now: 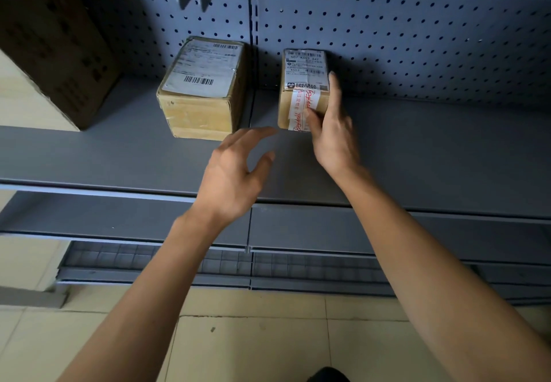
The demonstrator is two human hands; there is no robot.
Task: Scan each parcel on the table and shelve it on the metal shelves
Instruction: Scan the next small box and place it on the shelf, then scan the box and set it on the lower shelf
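Note:
Two taped cardboard parcels stand on the grey metal shelf (417, 155) against its back panel. The smaller parcel (301, 83) has a white label on top and red-printed tape down its front. My right hand (334, 131) touches it: the index finger lies straight along its right side and the thumb presses on the taped front. My left hand (235, 173) hovers over the shelf with fingers spread, just short of the parcel's front left corner and holding nothing. The larger parcel (199, 89), with barcode labels on top, sits a little to the left.
A dark brown box (53, 42) stands at the shelf's left end. The perforated back panel (417, 39) rises behind the parcels. Bare shelf surface stretches to the right of the small parcel. A lower shelf (298, 229) and the tiled floor (253, 337) lie below.

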